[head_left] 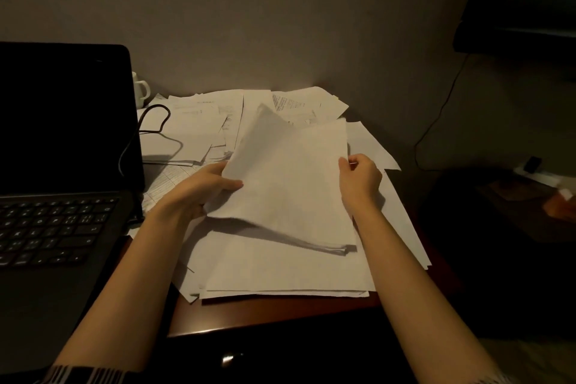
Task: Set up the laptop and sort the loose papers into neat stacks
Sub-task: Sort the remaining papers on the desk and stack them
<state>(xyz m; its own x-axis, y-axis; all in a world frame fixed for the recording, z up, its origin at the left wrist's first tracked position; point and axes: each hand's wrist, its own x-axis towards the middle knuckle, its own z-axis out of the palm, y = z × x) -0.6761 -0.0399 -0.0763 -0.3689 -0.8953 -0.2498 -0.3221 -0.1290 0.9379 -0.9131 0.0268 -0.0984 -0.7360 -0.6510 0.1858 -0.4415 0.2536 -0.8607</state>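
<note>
Both hands are on it: the left hand (204,187) pinches the near-left side of a sheaf of sheets (290,181) with thumb on top, the right hand (360,179) curls round its right edge, and the sheaf is lifted over the loose papers (290,271), long axis running away toward the wall, far corner curling up. How many sheets are in it I can't count, and its underside is hidden. One laptop (62,146) stands open at left, screen dark, cut off by the frame, one black cable (149,128) looping beside it.
</note>
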